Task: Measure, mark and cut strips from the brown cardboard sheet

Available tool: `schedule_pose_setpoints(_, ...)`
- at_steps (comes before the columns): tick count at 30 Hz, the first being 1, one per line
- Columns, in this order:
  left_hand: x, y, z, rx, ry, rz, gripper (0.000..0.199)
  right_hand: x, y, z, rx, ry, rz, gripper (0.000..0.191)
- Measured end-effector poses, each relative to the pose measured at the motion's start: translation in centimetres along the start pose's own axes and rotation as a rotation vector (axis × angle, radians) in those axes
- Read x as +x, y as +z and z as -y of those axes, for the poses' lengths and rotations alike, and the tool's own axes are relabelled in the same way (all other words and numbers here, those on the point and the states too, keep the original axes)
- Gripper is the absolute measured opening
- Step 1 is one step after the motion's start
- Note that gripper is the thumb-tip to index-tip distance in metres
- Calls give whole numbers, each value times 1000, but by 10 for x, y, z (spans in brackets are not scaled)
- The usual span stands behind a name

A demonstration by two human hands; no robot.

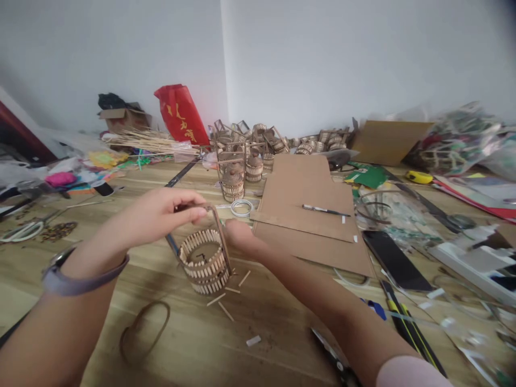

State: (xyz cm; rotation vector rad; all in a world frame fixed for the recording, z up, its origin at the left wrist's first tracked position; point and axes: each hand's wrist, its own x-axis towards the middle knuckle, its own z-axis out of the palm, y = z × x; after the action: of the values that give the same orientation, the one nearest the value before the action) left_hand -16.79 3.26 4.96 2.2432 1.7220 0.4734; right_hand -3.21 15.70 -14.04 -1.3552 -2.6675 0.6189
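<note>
A small round basket [205,262] made of short wooden sticks with brown bands stands on the wooden table, its tall handle frame upright. My left hand [173,210] is closed on the top of that handle, thumb in front and fingers behind. My right hand [238,234] is beside the right upright of the handle; its fingers are turned away and mostly hidden, so what it holds cannot be made out. Several loose sticks [226,312] lie at the basket's foot. A brown strip loop [145,330] rests on the table nearer to me.
Finished-looking baskets [233,185] stand behind, near a tape roll [242,208]. Cardboard sheets [302,199] carry a pen [325,210]. On the right lie a phone [397,260], cutters [411,328] and plastic scraps. Open scissors [330,355] are under my right forearm; other scissors [24,231] lie left.
</note>
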Motion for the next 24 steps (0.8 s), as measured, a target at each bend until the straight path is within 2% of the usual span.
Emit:
schedule_pose_setpoints(3, 17, 0, 12, 21, 5, -27, 40, -14, -20, -16, -21, 71, -28, 33)
schedule_pose_setpoints(6, 38, 4, 24, 108, 18, -97, 38, -40, -39, -36, -47, 91, -65, 31)
schedule_pose_setpoints(10, 63, 2, 35, 214, -17, -153, 34, -69, -46, -46, -95, 92, -64, 30)
schedule_pose_setpoints(13, 74, -6, 38, 264, -70, -173, 31, -67, -35, -35, -141, 101, -17, 32)
schedule_pose_setpoints(17, 83, -14, 39, 341, -121, -227, 28, -40, -7, 0, -191, 85, 51, 36)
schedule_pose_setpoints(21, 94, -11, 51, 388, -120, -304, 29, -25, 17, 33, -204, -52, 105, 36)
schedule_pose_setpoints(24, 103, -4, 62, 378, -108, -318, 29, -28, 23, 34, -204, -129, 133, 35)
